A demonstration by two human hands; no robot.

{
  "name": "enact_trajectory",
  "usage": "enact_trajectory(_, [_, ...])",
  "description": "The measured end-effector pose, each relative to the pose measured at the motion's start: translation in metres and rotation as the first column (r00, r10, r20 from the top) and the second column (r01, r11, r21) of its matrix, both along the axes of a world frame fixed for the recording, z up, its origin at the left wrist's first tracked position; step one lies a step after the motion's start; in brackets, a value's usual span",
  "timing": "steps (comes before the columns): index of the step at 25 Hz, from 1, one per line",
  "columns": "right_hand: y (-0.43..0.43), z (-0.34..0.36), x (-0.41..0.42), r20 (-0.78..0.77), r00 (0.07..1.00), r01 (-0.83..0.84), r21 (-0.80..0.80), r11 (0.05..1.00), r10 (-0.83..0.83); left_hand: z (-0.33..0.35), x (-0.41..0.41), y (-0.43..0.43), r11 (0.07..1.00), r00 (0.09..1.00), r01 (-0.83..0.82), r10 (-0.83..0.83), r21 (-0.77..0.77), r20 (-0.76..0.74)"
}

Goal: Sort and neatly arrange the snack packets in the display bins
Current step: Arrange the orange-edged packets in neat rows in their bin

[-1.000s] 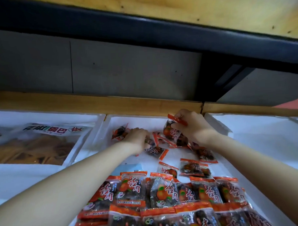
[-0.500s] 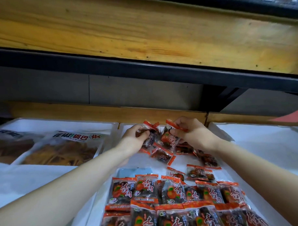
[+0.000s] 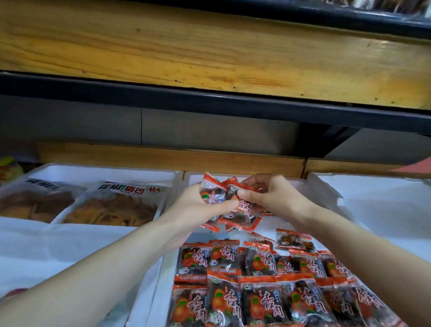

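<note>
right now your left hand [image 3: 195, 209] and right hand [image 3: 274, 198] both curl round a small bunch of orange snack packets [image 3: 238, 211], held together above the far end of the middle display bin [image 3: 318, 186]. nearer you in that same bin, more matching packets [image 3: 263, 301] lie flat in overlapping rows. the left bin [image 3: 95, 171] holds 2 large bags [image 3: 118, 206] of yellow-brown snacks.

Three bins side by side in front of me. The middle bin [image 3: 194, 177] has rows of packets [image 3: 263, 296] at its near end and loose packets [image 3: 291, 239] just behind. Over the far end, my left hand [image 3: 194, 208] and right hand [image 3: 272, 198] meet on a bunch of packets [image 3: 235, 211]. The left bin [image 3: 87, 169] holds two large bags [image 3: 113, 208] side by side, the right bin [image 3: 382, 206] sits alongside, and a shelf board [image 3: 205, 53] runs above and behind it all.
</note>
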State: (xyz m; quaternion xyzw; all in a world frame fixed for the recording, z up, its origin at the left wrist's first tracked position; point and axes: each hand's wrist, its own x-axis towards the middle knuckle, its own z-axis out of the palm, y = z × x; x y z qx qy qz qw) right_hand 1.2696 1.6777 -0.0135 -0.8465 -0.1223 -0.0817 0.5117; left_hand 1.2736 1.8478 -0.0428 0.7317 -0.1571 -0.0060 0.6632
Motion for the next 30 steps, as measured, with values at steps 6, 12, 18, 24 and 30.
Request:
enact_trajectory(6, [-0.005,-0.004,-0.001,0.104,0.995,-0.024,0.169,0.985,0.006,-0.005,-0.002,0.01,0.989,0.989,-0.146,0.146,-0.016,-0.018])
enact_trajectory(12, [-0.073,-0.053,0.048,-0.035,0.992,0.084,-0.524,0.847,-0.121,-0.008,0.01,0.012,0.973,0.977,-0.212,0.209,-0.087,-0.038])
enact_trajectory(18, [-0.071,-0.085,0.08,-0.202,0.972,-0.084,-0.783,0.617,-0.123,-0.018,0.018,0.005,0.978,0.978,-0.203,0.2,-0.054,-0.057])
enact_trajectory(24, [-0.068,-0.078,0.075,-0.205,0.965,-0.03,-0.703,0.71,-0.162,-0.024,0.021,0.006,0.975,0.976,-0.211,0.206,-0.072,-0.066])
enact_trajectory(30, [-0.05,-0.039,0.035,0.179,0.947,0.313,-0.346,0.885,-0.265,-0.012,-0.002,0.02,0.954,0.963,-0.269,0.264,-0.132,-0.054])
